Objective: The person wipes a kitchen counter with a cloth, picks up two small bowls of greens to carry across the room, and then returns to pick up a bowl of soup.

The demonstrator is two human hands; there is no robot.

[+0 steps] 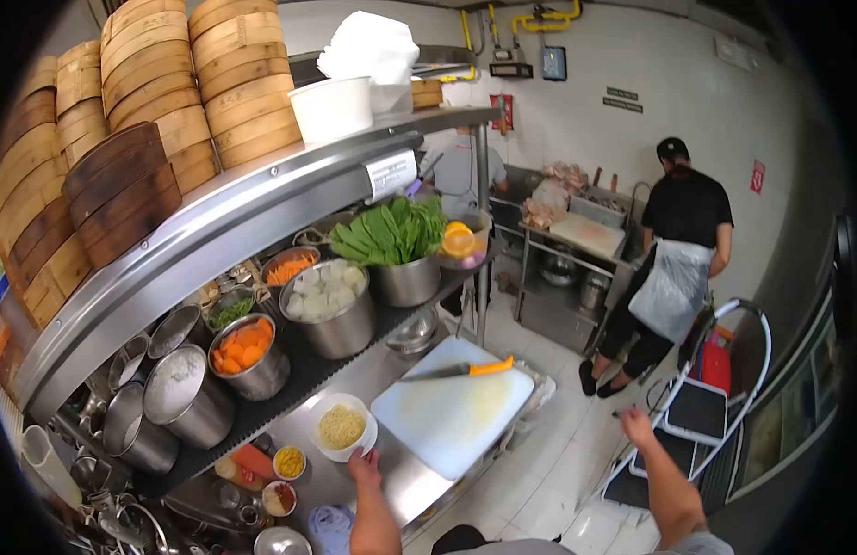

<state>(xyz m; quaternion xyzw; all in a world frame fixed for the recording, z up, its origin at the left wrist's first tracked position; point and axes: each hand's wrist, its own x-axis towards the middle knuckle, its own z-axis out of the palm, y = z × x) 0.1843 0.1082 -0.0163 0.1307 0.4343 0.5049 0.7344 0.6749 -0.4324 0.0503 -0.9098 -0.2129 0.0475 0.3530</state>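
Observation:
My left hand (365, 465) is at the near rim of a white bowl (366, 446), its fingers closed on the edge. Pale yellow, noodle-like food (341, 426) fills the bowl, which sits on the steel counter. Out to the side, my right hand (636, 426) hangs over the floor with its fingers loosely curled, and I see nothing in it. Right of the bowl lies a white cutting board (452, 416) with a yellowish stain. Across the board's far part rests a knife with a yellow handle (491, 366).
Above the counter, a shelf carries pots of sliced carrots (243, 347), white chunks (325, 291) and leafy greens (391, 231). Bamboo steamers (243, 83) stand on the top shelf. A stepladder (695, 409) is at the right. Beyond it stands a person in black (689, 203); another person (461, 171) works behind the shelf.

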